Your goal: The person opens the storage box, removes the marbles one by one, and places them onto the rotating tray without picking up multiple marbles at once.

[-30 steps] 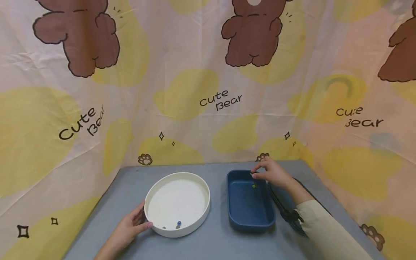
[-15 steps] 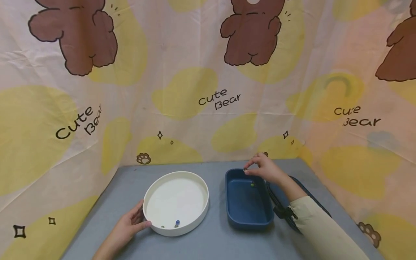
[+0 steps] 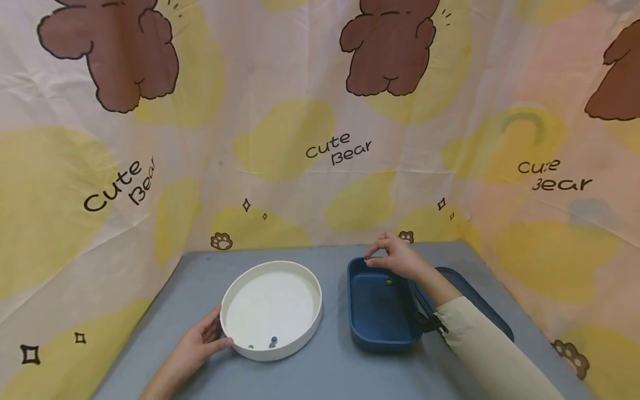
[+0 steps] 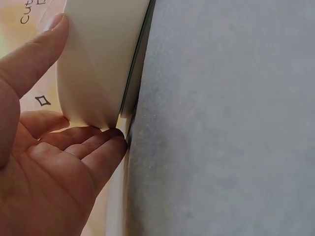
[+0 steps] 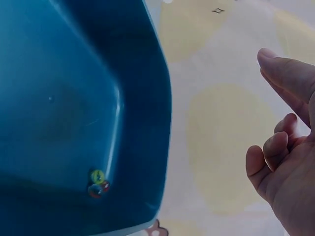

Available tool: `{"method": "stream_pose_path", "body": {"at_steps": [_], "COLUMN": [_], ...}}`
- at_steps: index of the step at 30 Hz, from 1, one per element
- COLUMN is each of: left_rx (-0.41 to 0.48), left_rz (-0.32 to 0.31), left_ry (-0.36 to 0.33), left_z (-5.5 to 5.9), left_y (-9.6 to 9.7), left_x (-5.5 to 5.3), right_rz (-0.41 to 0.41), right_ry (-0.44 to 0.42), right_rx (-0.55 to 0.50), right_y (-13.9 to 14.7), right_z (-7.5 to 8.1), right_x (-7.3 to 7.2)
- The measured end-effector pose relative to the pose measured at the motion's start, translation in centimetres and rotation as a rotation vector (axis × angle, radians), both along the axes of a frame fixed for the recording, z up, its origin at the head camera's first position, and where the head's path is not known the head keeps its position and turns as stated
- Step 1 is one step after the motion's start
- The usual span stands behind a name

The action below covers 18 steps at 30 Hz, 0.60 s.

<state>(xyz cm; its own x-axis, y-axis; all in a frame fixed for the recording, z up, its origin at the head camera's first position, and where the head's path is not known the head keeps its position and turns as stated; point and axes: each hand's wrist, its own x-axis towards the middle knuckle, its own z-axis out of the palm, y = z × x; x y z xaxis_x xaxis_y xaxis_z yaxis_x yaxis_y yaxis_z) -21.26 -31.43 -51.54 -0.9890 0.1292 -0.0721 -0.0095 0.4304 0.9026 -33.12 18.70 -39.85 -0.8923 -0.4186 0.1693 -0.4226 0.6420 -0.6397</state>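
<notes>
Head view: left hand, thumb and fingers apart, rests against white tray; marbles lie inside, near side. Right hand pinches marble by blue tray far rim; marble trio clustered inside.

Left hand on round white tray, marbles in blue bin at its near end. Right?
Not the near end: in the head view, the marbles in the blue bin sit toward its far end. Left hand is on the round white tray.
</notes>
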Motion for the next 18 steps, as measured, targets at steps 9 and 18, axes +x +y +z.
{"method": "stream_pose_path", "body": {"at_steps": [9,18], "left_rx": [-0.001,0.012], "left_rz": [-0.001,-0.007], "left_ry": [0.017,0.015], "left_z": [0.1,0.1], "left_y": [-0.1,0.0], "left_x": [-0.2,-0.1], "right_rz": [0.061,0.107], "right_ry": [0.064,0.105], "right_rx": [0.013,0.09], "right_y": [-3.0,-7.0], "right_z": [1.2,1.5], "right_x": [-1.2,-1.4]}}
